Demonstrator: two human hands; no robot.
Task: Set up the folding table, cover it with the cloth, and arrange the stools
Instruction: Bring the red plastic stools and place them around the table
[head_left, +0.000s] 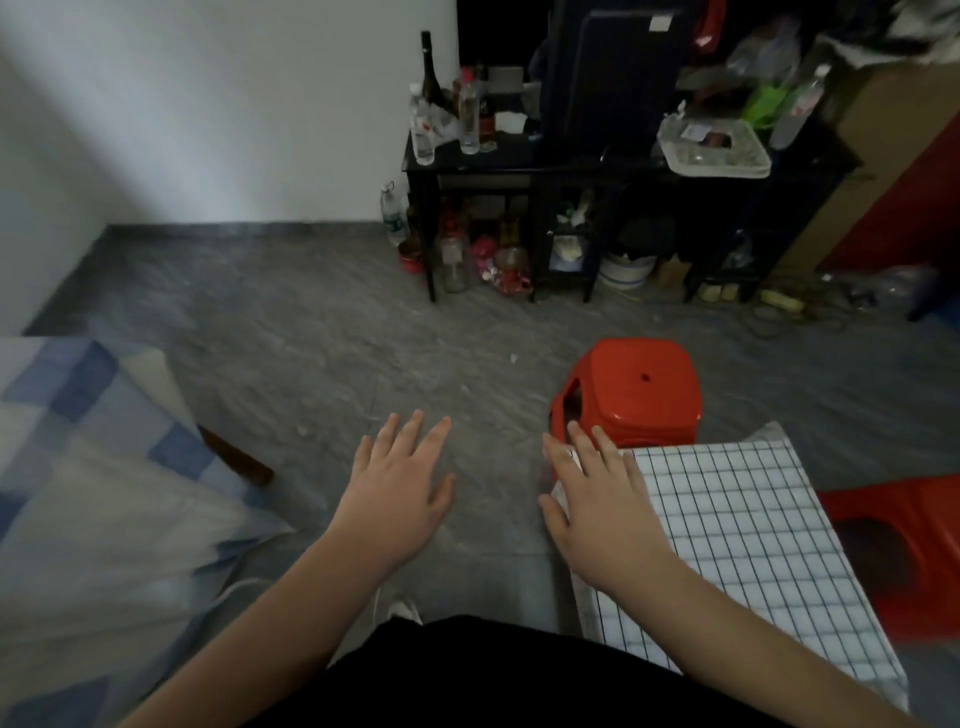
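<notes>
Both palms flat, holding nothing: my left hand (400, 493) mid-frame, right hand (597, 512) seemingly touching the checked cloth (737, 530). Grip its near edge; red stool (631, 395) behind.

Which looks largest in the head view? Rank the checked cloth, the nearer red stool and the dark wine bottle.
1. Checked cloth, though it lies nearest the camera.
2. Red stool.
3. Dark wine bottle, farthest away.

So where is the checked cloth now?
In the head view, the checked cloth lies folded, low on the right, under the right hand, near the red stool.
</notes>
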